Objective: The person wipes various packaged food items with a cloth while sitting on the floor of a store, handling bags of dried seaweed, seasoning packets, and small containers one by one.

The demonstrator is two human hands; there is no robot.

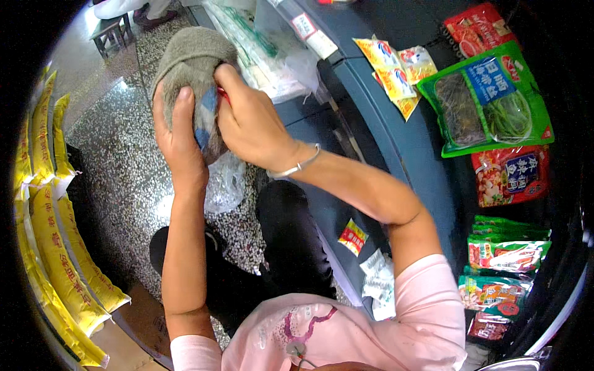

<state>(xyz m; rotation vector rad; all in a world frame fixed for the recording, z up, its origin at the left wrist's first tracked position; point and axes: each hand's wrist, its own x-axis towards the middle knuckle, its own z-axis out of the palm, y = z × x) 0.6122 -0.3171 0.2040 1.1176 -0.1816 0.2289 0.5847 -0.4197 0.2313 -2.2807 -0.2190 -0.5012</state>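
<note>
A grey-brown knitted fabric item (195, 51) with a blue patch is held up in front of me, over the speckled floor. My left hand (178, 125) grips it from the left, thumb and fingers pressed along its side. My right hand (248, 123), with a silver bangle at the wrist, pinches at its right side; a small piece of a red object (223, 95) shows by those fingers, mostly hidden. Just below the fabric lies a clear crumpled plastic bag (225, 183).
Stacked yellow printed sacks (60, 241) stand at the left. On the right, a dark blue counter (371, 111) bears yellow sachets (394, 74), a green food packet (487, 99) and several red and green packets. Plastic-wrapped goods (260, 51) lie beyond my hands. A small stool (111, 30) stands at the upper left.
</note>
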